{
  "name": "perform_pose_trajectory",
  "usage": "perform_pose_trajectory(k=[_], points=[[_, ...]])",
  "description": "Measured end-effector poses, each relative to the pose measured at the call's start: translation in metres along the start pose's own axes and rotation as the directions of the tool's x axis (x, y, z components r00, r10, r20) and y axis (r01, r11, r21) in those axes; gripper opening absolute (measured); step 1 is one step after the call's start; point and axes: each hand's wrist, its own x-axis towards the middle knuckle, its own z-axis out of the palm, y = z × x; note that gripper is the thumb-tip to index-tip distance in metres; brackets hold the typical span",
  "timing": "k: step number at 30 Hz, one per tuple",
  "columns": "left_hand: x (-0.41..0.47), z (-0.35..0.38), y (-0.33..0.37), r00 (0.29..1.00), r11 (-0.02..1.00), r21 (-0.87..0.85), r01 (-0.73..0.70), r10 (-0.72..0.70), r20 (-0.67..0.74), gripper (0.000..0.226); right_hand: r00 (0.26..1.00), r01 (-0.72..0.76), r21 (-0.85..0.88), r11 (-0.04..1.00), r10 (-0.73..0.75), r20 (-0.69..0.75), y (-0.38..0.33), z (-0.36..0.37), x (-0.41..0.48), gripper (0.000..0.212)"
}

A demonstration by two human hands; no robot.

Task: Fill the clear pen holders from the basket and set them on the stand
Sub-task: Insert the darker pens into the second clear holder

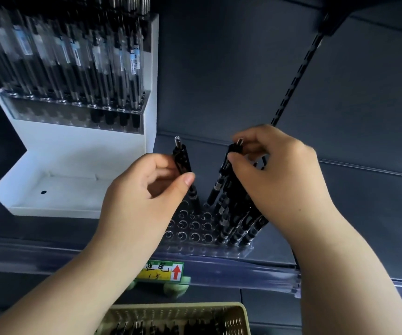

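A clear pen holder [190,234] with rows of round holes sits on the dark shelf below my hands. Its right columns hold several black pens [233,213]; the left holes are bare. My left hand [144,192] pinches one black pen [183,163] between thumb and fingers, its tip down at a hole near the holder's back. My right hand [275,170] grips the tops of the leaning pens on the right. A beige basket [238,317] with more black pens lies at the bottom edge.
A white stepped stand [74,170] at the left carries a filled clear holder [74,110] on its upper step; its lower step is bare. A green and yellow price tag [163,270] hangs on the shelf rail. A black slotted upright [299,76] runs up the back wall.
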Motion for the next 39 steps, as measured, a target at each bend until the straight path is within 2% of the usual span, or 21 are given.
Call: perform_pose_trajectory(k=[13,29,35,37,39], points=[[0.004,-0.004,-0.004,1.0,1.0,-0.005,0.008,-0.008,-0.015,0.014,1.0,0.005,-0.041,0.999,-0.006,-0.03,0.0,0.008,0.004,0.017],[0.004,0.008,-0.003,0.998,0.998,-0.065,-0.003,0.006,0.059,0.013,0.999,0.015,-0.052,0.999,-0.017,-0.029,-0.004,0.003,0.002,0.01],[0.006,0.022,-0.004,0.995,0.998,-0.017,-0.064,0.065,0.08,0.017,0.999,0.025,-0.037,0.999,-0.026,-0.04,-0.007,0.001,0.001,0.012],[0.006,0.027,-0.007,0.991,0.994,0.051,-0.1,0.095,0.092,0.025,0.999,0.027,-0.046,0.999,-0.029,-0.043,-0.007,0.001,0.001,0.012],[0.007,0.031,-0.013,0.988,0.979,0.166,-0.115,0.096,0.119,0.022,0.998,0.03,-0.052,0.998,-0.032,-0.046,-0.007,0.001,0.001,0.012]])
